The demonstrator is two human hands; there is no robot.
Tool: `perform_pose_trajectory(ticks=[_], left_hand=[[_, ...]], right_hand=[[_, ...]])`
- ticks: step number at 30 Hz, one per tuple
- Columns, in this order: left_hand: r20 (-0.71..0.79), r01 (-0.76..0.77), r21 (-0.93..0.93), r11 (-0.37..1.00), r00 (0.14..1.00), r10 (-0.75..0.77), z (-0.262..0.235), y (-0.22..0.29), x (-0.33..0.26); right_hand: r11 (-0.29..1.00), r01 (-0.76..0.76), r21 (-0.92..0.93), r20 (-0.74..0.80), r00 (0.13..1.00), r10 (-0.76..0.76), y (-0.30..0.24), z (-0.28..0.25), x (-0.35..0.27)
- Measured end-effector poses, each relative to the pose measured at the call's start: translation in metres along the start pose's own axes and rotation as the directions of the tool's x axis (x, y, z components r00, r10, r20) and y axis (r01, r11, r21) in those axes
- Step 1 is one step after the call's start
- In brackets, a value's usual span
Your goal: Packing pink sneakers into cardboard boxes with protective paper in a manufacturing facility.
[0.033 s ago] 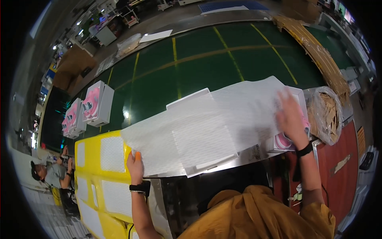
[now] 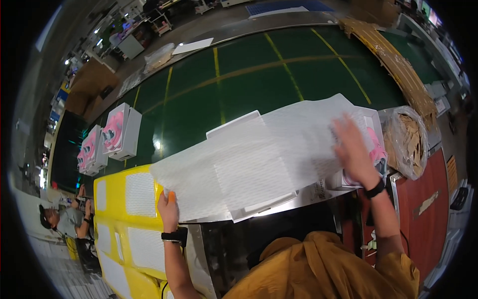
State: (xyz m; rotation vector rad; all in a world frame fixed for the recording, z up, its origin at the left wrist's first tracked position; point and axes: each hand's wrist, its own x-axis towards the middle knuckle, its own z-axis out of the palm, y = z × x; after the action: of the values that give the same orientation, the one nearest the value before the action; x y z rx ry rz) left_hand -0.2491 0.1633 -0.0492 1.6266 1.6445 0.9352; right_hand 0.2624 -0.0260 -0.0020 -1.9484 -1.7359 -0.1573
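A large white textured sheet of wrapping paper spreads across the front of the bench, over a white box whose edges stick out at front and back. My left hand, an orange cover on one fingertip, is closed on the sheet's left end. Over the right end is my right hand, fingers spread and blurred by motion, holding nothing; whether it touches the paper I cannot tell. Beside it, partly under the sheet, stands a white box with pink shoes in it.
Yellow-wrapped stacks of white sheets stand at my left. White boxes with pink shoes sit on the green bench top. At right lies a clear bag of brown paper. Another person works at far left.
My right hand has shifted a little to the left over the sheet, showing more of the pink shoes beside it. My left hand keeps its place.
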Motion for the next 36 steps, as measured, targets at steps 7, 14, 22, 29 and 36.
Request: perform_pose_trajectory(ticks=[7,14,22,29,36], left_hand=[[0.074,0.0,-0.05,0.999,0.997,0.004,0.008,-0.001,0.009],[-0.006,-0.044,0.106,0.993,0.999,0.045,0.0,-0.028,0.0],[-0.008,-0.022,-0.055,0.998,1.0,0.021,0.001,-0.032,0.009],[0.008,-0.059,-0.199,0.978,0.998,0.062,-0.01,-0.048,0.004],[-0.081,-0.051,0.128,0.99,0.995,0.062,-0.017,-0.024,-0.002]], right_hand=[[0.949,-0.145,-0.281,0.506,0.817,0.275,-0.016,0.085,-0.012],[0.988,0.131,-0.086,0.284,0.953,-0.101,-0.004,-0.003,-0.005],[0.913,-0.31,-0.266,0.278,0.882,0.38,0.101,-0.044,-0.08],[0.868,-0.484,0.114,0.29,0.852,0.437,0.127,-0.06,-0.078],[0.554,-0.398,0.731,0.042,0.837,0.545,0.027,-0.118,0.008]])
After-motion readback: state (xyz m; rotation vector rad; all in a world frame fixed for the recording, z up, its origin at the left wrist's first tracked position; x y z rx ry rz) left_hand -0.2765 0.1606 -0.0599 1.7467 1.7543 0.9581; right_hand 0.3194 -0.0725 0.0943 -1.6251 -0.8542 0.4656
